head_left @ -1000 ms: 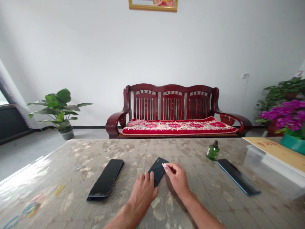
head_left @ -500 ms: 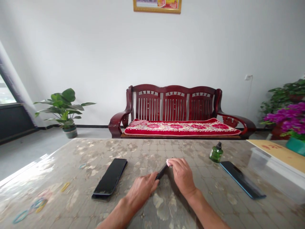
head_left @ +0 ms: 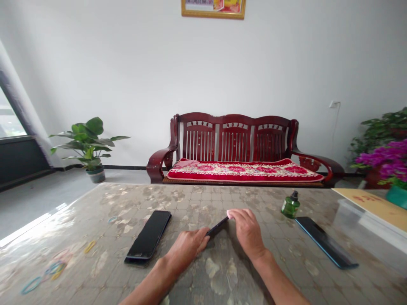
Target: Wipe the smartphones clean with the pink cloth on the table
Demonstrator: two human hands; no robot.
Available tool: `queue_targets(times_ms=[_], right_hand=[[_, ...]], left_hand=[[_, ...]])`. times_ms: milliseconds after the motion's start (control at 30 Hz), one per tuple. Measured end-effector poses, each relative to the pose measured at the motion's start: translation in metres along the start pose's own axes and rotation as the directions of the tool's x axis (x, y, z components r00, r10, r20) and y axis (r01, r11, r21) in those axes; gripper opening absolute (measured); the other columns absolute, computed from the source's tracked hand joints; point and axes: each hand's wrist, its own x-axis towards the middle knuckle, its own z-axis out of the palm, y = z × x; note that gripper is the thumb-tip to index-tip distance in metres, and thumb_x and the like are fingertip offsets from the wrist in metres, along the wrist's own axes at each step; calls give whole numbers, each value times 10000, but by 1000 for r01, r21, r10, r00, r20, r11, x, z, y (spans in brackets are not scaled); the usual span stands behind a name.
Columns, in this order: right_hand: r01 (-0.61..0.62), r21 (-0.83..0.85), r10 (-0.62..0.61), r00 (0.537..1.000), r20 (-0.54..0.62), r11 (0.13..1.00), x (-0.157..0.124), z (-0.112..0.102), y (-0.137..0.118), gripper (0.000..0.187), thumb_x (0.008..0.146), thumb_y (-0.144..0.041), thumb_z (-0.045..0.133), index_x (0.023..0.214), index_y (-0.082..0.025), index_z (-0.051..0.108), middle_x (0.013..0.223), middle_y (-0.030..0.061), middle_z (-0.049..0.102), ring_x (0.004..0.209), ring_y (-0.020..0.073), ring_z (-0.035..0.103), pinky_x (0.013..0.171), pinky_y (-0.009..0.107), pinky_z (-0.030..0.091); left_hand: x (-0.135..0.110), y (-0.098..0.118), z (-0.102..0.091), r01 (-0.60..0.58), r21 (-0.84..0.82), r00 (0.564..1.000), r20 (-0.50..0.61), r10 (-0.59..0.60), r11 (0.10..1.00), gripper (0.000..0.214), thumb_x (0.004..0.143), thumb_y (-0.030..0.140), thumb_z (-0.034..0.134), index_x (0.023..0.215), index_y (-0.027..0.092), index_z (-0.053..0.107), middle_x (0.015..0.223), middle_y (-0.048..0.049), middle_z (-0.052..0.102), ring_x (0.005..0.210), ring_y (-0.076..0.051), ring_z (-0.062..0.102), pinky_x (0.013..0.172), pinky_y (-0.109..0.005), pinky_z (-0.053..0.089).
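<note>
My left hand (head_left: 190, 244) grips the near end of a thin dark phone (head_left: 218, 225), seen almost edge-on and tilted above the table. My right hand (head_left: 248, 231) is closed at the phone's far end. A small pale tissue-like piece (head_left: 229, 214) shows at its fingertips against the phone; most of it is hidden. To the left, a black phone (head_left: 149, 237) lies face up on the patterned tablecloth (head_left: 216, 271). On the right lies another dark phone (head_left: 324, 241) with a blue edge, beside a green pump bottle (head_left: 290, 205).
Several coloured rubber bands (head_left: 52, 271) lie at the table's left. A clear plastic box (head_left: 359, 228) and a tan folder (head_left: 372, 203) occupy the right side, near purple flowers (head_left: 386, 159). Beyond the table stand a red wooden bench (head_left: 235, 140) and a potted plant (head_left: 92, 144).
The phone in my hands has tipped so that it shows thinner, more edge-on. My right hand stays at its far end. The whole view has shifted slightly.
</note>
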Motion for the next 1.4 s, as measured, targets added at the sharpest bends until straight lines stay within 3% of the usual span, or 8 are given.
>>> queue_targets(times_ms=[100, 300, 433, 567, 867, 1067, 1267, 1400], right_hand=[[10, -16, -10, 1000, -18, 1000, -2, 1, -3, 291, 987, -120, 403, 1016, -230, 671, 920, 40, 694, 871, 183, 614, 795, 328, 491], [170, 88, -178, 979, 97, 982, -2, 3, -52, 222, 971, -151, 483, 1077, -241, 656, 1021, 35, 699, 926, 194, 593, 839, 332, 469], [96, 69, -103, 990, 100, 993, 1, 0, -33, 223, 972, -147, 461, 1045, -237, 652, 996, 42, 693, 918, 199, 592, 843, 347, 474], [-4, 2, 4, 1000, 8, 1000, 2, -3, -4, 271, 974, -111, 396, 1025, -215, 640, 962, 54, 690, 892, 198, 595, 842, 357, 482], [123, 68, -130, 985, 116, 990, 4, 0, -43, 180, 952, -145, 505, 1001, -240, 649, 979, 30, 691, 904, 187, 580, 820, 322, 466], [-104, 71, 108, 993, -52, 992, 4, 1, 7, 248, 923, -112, 449, 948, -224, 668, 915, 44, 695, 878, 205, 593, 813, 338, 467], [-381, 241, 404, 913, -51, 892, -4, 14, 22, 216, 892, -252, 484, 912, -233, 699, 907, 54, 722, 884, 218, 636, 798, 325, 492], [-513, 319, 537, 843, 14, 797, -7, 18, 22, 273, 889, -398, 495, 896, -220, 702, 896, 66, 733, 856, 229, 664, 765, 317, 501]], left_hand=[[1, -2, 2, -7, -12, 1000, -18, 7, 1000, 298, 983, 260, 366, 1162, 227, 602, 935, -46, 750, 833, -193, 724, 721, -231, 533], [0, -7, 3, -36, -61, 998, -53, 33, 997, 266, 997, 265, 357, 1079, 226, 608, 918, -37, 746, 808, -184, 719, 706, -220, 518], [0, -12, 1, -36, -64, 998, -49, 33, 997, 272, 1007, 247, 350, 1127, 221, 593, 914, -35, 747, 825, -188, 726, 711, -223, 514], [3, -11, -1, -5, -31, 1000, -8, 5, 1000, 270, 1005, 229, 367, 1163, 201, 584, 939, -51, 750, 867, -209, 729, 727, -241, 523], [4, -13, -2, -47, -62, 999, -27, 45, 997, 264, 999, 229, 353, 1113, 208, 590, 980, -51, 740, 899, -206, 720, 755, -250, 522], [7, -10, -12, -3, -67, 1000, -6, 2, 998, 346, 1011, 262, 274, 1129, 190, 591, 913, -67, 726, 855, -223, 717, 744, -288, 526], [13, -1, -19, 9, 14, 999, 46, -10, 1000, 324, 1010, 247, 302, 1206, 198, 555, 1028, -76, 723, 915, -233, 713, 746, -284, 521], [23, 7, -23, 4, 95, 995, 97, -13, 995, 218, 993, 285, 410, 1102, 211, 584, 982, -71, 731, 897, -249, 714, 730, -282, 520]])
